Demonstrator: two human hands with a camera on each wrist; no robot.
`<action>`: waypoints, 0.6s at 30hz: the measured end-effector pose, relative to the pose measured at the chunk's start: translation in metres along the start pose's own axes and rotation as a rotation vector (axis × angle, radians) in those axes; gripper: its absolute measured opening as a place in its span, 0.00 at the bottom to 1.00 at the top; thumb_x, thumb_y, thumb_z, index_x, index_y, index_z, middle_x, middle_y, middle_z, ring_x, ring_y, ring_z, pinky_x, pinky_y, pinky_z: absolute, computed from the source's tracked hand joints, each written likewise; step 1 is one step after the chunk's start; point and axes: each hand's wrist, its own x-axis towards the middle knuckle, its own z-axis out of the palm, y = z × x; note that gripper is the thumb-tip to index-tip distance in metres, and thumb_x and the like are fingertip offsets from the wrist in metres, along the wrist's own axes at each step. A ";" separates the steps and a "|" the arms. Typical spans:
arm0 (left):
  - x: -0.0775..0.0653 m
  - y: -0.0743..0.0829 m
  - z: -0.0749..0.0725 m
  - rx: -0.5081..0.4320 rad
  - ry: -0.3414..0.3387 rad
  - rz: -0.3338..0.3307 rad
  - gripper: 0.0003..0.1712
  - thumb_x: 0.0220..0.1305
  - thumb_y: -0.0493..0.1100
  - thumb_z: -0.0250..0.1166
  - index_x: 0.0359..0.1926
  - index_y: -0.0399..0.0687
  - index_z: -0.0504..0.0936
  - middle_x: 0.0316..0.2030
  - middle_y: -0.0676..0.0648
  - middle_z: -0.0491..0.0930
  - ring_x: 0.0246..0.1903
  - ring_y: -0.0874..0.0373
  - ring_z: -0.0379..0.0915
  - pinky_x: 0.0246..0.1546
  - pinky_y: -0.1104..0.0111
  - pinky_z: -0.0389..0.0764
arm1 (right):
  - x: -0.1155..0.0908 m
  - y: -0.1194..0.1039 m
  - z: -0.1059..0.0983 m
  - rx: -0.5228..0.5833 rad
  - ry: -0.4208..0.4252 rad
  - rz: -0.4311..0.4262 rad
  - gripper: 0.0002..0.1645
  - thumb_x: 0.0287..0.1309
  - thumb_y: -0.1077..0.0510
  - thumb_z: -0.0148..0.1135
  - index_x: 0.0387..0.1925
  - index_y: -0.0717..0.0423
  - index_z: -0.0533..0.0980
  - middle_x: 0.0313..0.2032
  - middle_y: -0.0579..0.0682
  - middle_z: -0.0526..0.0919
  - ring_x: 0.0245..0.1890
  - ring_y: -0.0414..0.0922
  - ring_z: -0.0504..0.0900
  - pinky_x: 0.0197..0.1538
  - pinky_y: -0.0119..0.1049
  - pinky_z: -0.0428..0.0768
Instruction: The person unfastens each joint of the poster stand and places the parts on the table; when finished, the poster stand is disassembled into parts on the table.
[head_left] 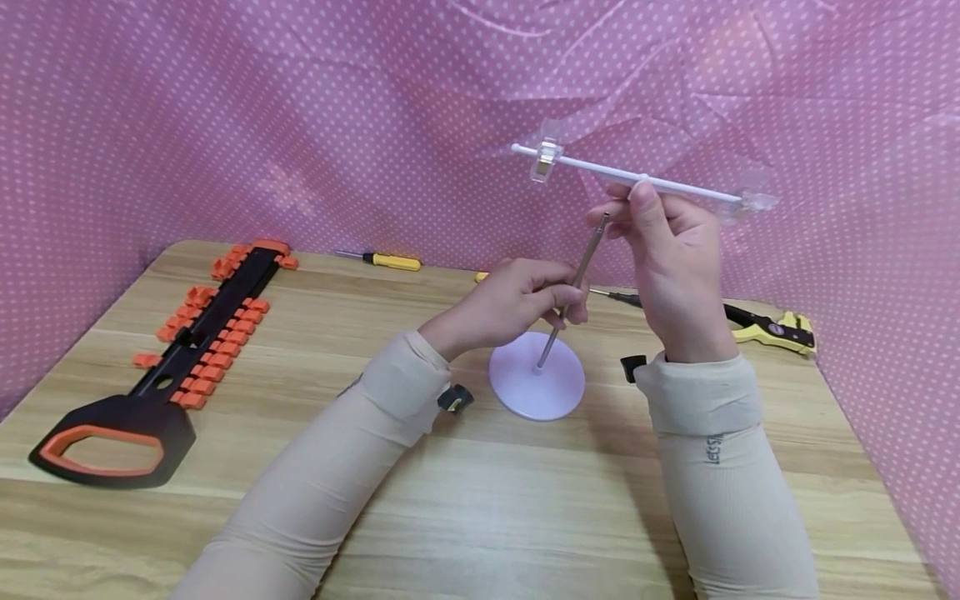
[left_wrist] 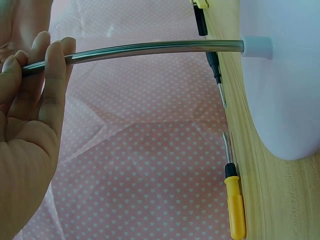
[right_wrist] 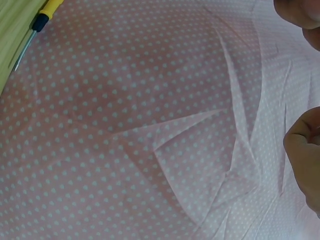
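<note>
My left hand (head_left: 521,300) pinches a thin metal rod (head_left: 592,250) near its upper part. The rod's lower end sits in the socket of a round white base (head_left: 517,392) on the table, and the rod leans to the right. In the left wrist view the rod (left_wrist: 150,48) runs from the fingers to the base (left_wrist: 285,100). Above the rod's top, my right hand (head_left: 678,267) pinches a white crossbar (head_left: 600,168) by its middle. A clear plastic clip (head_left: 546,158) is near the bar's left end, another clip (head_left: 753,202) at its right end.
At the left lies a black rack (head_left: 187,333) with orange clips along both sides and a looped handle. A yellow screwdriver (head_left: 393,262) lies at the back edge. Yellow-and-black pliers (head_left: 780,332) lie at the right. Pink dotted cloth (head_left: 375,125) hangs around the table.
</note>
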 end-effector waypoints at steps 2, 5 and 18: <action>0.000 0.000 0.000 0.000 0.002 0.003 0.12 0.82 0.39 0.58 0.46 0.38 0.86 0.39 0.43 0.89 0.46 0.50 0.87 0.46 0.66 0.91 | 0.001 0.000 -0.001 0.006 0.018 -0.007 0.16 0.79 0.56 0.58 0.43 0.64 0.86 0.31 0.49 0.92 0.39 0.45 0.89 0.47 0.35 0.83; 0.000 -0.001 0.001 0.002 0.007 0.012 0.12 0.82 0.39 0.58 0.46 0.38 0.86 0.38 0.44 0.89 0.44 0.54 0.87 0.46 0.66 0.91 | 0.002 -0.001 -0.003 -0.028 0.044 -0.021 0.14 0.78 0.58 0.59 0.43 0.65 0.86 0.31 0.48 0.92 0.38 0.44 0.89 0.46 0.34 0.83; 0.000 -0.002 0.001 0.008 0.013 0.043 0.12 0.81 0.38 0.57 0.48 0.36 0.86 0.38 0.43 0.88 0.43 0.55 0.87 0.45 0.65 0.91 | 0.008 -0.001 -0.010 -0.082 0.163 -0.057 0.07 0.67 0.64 0.71 0.44 0.62 0.88 0.34 0.50 0.93 0.38 0.44 0.90 0.46 0.33 0.80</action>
